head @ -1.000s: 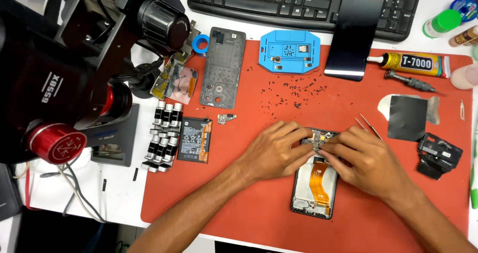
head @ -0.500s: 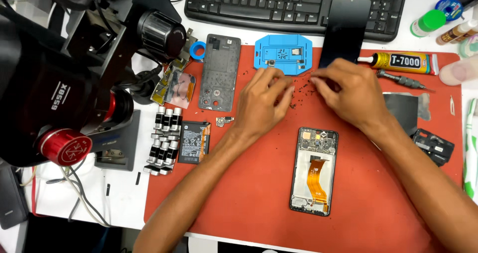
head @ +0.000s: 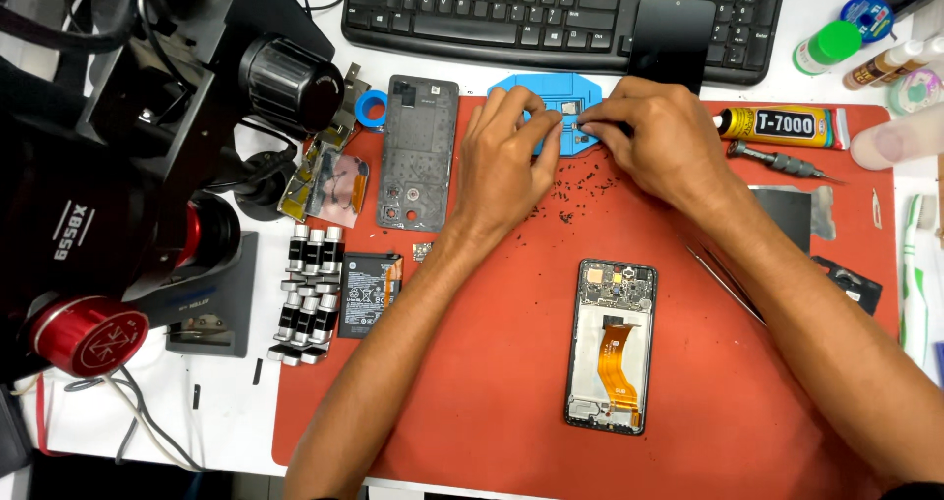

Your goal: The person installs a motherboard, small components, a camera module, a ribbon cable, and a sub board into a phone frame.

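- Left hand (head: 506, 161): rests on the blue holder (head: 547, 117) at the top edge of the red mat (head: 492, 382), fingers bent and drawn together on a small part that is too small to make out
- Right hand (head: 654, 141): thumb and forefinger pinched at the same spot on the holder, fingertips meeting those of the left hand
- Opened phone (head: 612, 345): lies flat on the mat, well below both hands, orange ribbon cable showing
- Grey back cover (head: 418, 151): just left of the left hand
- Battery (head: 369, 282) and small black-and-silver bits (head: 307, 294): left mat edge
- Glue tube (head: 782, 126), keyboard (head: 551, 13), microscope (head: 128, 156): around the mat
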